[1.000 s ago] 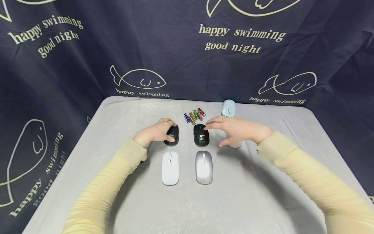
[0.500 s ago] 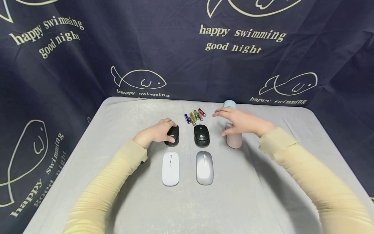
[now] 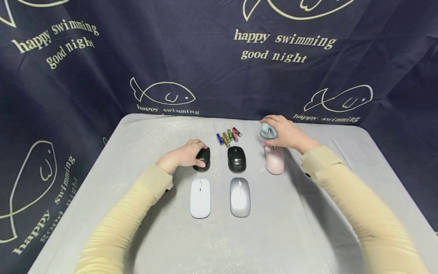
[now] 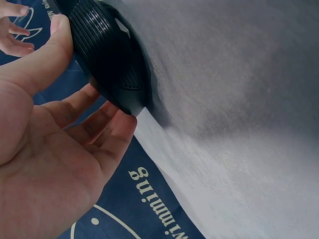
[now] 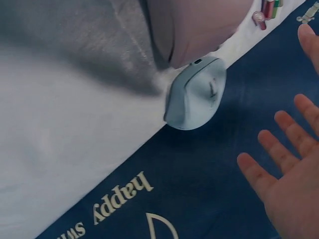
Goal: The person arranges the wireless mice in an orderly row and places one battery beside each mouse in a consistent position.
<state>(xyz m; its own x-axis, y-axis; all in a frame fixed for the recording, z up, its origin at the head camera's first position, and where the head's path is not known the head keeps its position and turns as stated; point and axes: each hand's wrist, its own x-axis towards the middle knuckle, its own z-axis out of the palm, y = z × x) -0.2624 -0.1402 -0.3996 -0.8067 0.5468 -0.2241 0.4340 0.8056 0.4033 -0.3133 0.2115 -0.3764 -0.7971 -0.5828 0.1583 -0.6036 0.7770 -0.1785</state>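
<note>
My left hand (image 3: 186,153) holds a black computer mouse (image 3: 204,155) at the left; in the left wrist view the thumb lies on one side of this mouse (image 4: 107,50) and the fingertips on the other. At the back right, my right hand (image 3: 283,131) is around a light blue mouse (image 3: 268,131), which shows between thumb and fingers. The right wrist view has those fingers (image 5: 284,149) spread straight, with a gap to the blue mouse (image 5: 199,97). A pink mouse (image 3: 275,161) lies just in front of the right hand.
Between the hands lies a second black mouse (image 3: 237,159). Several small coloured batteries (image 3: 227,137) are bunched behind it. Nearer the person are a white mouse (image 3: 200,198) and a silver mouse (image 3: 240,198). Dark blue printed fabric (image 3: 219,68) hangs behind the cloth-covered table (image 3: 219,243).
My right hand has left the middle black mouse and moved right and back, past the pink mouse, to the light blue one. The left hand has stayed on its black mouse.
</note>
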